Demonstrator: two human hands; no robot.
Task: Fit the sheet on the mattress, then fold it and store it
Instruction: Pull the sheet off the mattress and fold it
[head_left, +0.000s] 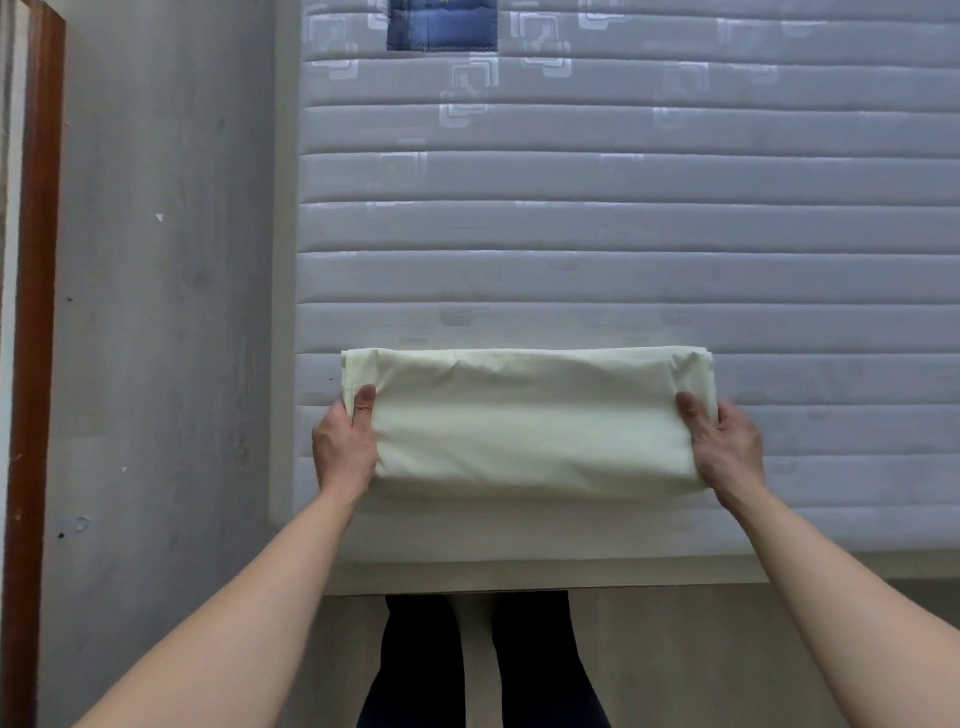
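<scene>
Sheet (527, 421): folded, long axis 9–3 o'clock on mattress (623, 234).
Left hand (343, 447): grips 9 o'clock end.
Right hand (727, 447): grips 3 o'clock end.

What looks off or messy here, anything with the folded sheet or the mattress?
Nothing serious. The pale folded sheet lies square on the bare mattress, left hand and right hand gripping its ends. Only small oddity: its far corners bunch slightly, with loose layers showing. No stains or tears visible.

Quilted grey mattress (623, 234) with blue label (442, 26), a folded pale-yellow sheet (530, 426) near its front edge.
</scene>
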